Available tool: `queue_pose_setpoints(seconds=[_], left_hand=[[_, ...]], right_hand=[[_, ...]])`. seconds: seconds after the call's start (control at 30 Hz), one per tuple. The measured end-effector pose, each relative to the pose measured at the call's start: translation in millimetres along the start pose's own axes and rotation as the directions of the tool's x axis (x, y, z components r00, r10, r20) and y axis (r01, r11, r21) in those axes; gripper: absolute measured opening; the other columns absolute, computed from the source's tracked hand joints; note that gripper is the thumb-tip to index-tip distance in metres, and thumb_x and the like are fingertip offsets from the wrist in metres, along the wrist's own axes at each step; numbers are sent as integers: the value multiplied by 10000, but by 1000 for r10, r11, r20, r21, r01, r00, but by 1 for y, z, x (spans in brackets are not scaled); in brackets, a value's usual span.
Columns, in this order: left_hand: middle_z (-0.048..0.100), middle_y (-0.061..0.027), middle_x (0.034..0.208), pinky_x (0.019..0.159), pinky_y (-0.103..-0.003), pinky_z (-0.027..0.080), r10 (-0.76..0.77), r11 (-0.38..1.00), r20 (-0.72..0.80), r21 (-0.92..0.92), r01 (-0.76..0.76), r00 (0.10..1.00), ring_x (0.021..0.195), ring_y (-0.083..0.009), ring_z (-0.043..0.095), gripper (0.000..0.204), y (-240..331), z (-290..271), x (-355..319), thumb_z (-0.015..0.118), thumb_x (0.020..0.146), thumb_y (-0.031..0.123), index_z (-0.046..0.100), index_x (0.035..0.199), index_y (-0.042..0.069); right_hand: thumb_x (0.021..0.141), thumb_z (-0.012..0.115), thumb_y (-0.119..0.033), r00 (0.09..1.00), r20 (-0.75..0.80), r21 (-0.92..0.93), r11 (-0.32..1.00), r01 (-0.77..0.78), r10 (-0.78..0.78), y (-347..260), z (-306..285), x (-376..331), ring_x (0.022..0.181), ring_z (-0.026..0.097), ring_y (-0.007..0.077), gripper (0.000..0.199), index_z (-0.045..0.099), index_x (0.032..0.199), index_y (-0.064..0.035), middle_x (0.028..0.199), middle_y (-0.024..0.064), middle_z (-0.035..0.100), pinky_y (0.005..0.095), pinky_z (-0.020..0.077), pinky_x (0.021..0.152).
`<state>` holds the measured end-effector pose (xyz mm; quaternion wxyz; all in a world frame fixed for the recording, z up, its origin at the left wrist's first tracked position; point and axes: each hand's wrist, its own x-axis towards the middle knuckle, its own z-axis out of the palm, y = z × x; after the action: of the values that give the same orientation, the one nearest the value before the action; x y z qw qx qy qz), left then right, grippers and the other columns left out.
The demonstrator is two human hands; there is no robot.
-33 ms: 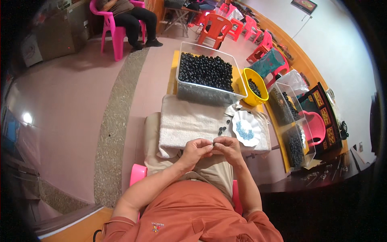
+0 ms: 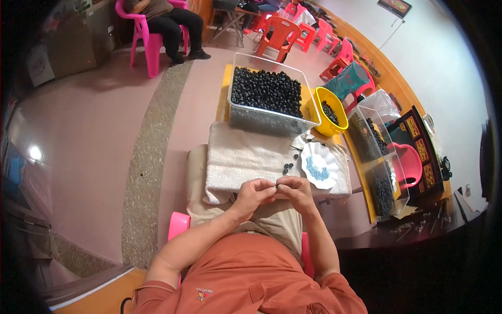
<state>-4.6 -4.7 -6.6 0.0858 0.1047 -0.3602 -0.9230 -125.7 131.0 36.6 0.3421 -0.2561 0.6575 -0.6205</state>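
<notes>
My left hand [image 2: 254, 193] and my right hand [image 2: 296, 192] meet at the near edge of a cream towel [image 2: 243, 162]. Their thumbs and forefingers pinch a small dark round piece [image 2: 277, 186], mostly hidden by the fingertips. Just beyond, a few loose black ring-like pieces [image 2: 288, 166] lie on the towel. To their right sits a white scalloped plate [image 2: 328, 152] with many tiny blue bits [image 2: 317, 170] in it. A large clear plastic bin [image 2: 266, 116] at the towel's far side holds a heap of black ring-like pieces [image 2: 266, 89].
A yellow tub [image 2: 330, 128] with more black pieces stands right of the bin. Further right are clear boxes [image 2: 393, 157] of dark parts. A person [image 2: 175, 26] sits on a pink chair [image 2: 152, 52] at far left. Red chairs [image 2: 278, 35] stand at the back.
</notes>
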Motion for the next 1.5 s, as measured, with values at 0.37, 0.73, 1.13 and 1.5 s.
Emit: queue_pose_setpoints(seconds=[0.37, 0.73, 1.13, 1.5], left_hand=[[644, -33, 888, 707, -237, 534, -16, 1000, -9, 19, 16, 1000, 784, -101, 621, 105, 10, 3, -2, 642, 886, 78, 621, 974, 26], [647, -37, 918, 725, -234, 544, -25, 997, -16, 76, 26, 1000, 794, -97, 625, 127, 5, 1, 1, 654, 878, 76, 621, 985, 16], [645, -52, 930, 723, -235, 554, -31, 993, -8, 113, 32, 999, 810, -110, 633, 157, 2, -1, 0, 673, 863, 65, 605, 990, 3], [645, -55, 887, 708, -242, 561, 0, 994, -50, 111, 5, 999, 756, -119, 643, 150, -1, -1, 0, 684, 848, 51, 593, 960, 6]], right_hand=[[851, 660, -46, 999, 47, 30, 1000, -6, 5, 1, -4, 5, 838, 612, 119, 128, 658, 946, 40, 924, 49, 650, 242, 513, 761], [842, 675, -36, 997, 57, 30, 998, 53, -55, 9, -4, 2, 852, 603, 112, 119, 663, 930, 42, 930, 54, 644, 244, 506, 775], [873, 641, -17, 982, 139, -29, 991, 130, -125, 18, -9, -1, 865, 603, 105, 107, 654, 958, 47, 956, 40, 633, 233, 513, 767], [869, 621, 7, 961, 18, -93, 957, 275, -275, 34, 2, -6, 875, 588, 116, 115, 656, 972, 45, 954, 56, 641, 241, 473, 795]])
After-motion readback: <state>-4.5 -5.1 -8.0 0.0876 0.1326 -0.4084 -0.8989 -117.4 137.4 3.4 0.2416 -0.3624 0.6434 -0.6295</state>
